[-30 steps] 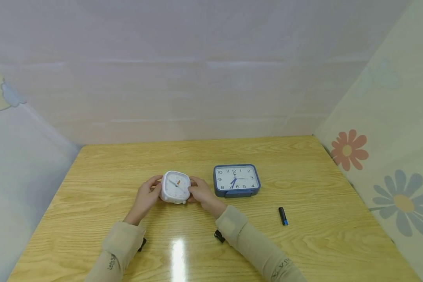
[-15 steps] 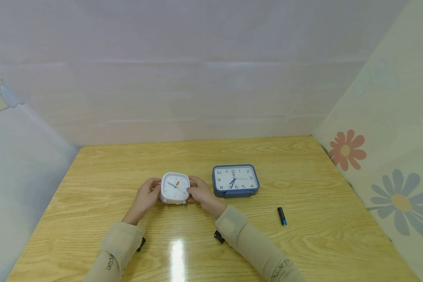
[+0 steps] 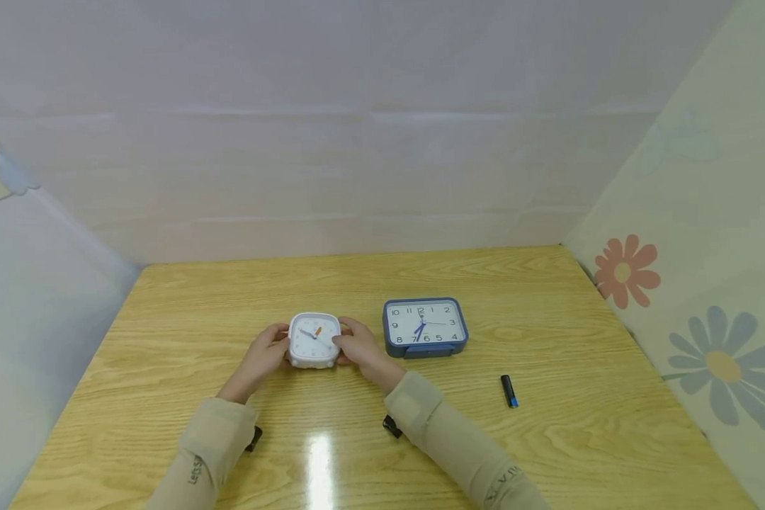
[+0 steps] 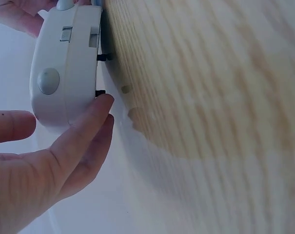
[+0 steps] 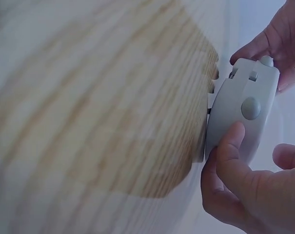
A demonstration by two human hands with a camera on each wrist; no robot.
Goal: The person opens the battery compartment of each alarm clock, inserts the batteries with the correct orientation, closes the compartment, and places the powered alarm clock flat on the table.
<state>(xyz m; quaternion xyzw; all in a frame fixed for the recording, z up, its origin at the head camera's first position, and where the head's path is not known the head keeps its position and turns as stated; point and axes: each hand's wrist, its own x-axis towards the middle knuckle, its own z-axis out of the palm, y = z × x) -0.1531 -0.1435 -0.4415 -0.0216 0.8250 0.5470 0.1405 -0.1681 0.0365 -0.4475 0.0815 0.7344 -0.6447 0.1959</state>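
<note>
1. A small white clock (image 3: 314,338) is held face-up between two hands, left of centre on a wooden table (image 3: 166,340); whether its back is rested on the wood cannot be told.
2. The clock's left side is gripped by the left hand (image 3: 261,354), with fingers curved to the back, where black knobs (image 4: 101,57) can be seen.
3. Its right side is gripped by the right hand (image 3: 363,348); one fingertip is pressed beside a round foot (image 5: 250,108) on the near edge.
4. The step in hand is judged to be two-handed handling of the clock, low over the table. For any next move, an even hold would seem to be called for, with both sides kept level and the knobs kept from being knocked.
5. No box, tray or other container is shown; the inside of the white clock is hidden from view.
6. To the right, a larger blue clock (image 3: 425,326) is left untouched. Farther right and nearer, a small black-and-blue stick (image 3: 508,391) is seen lying on the table.
</note>
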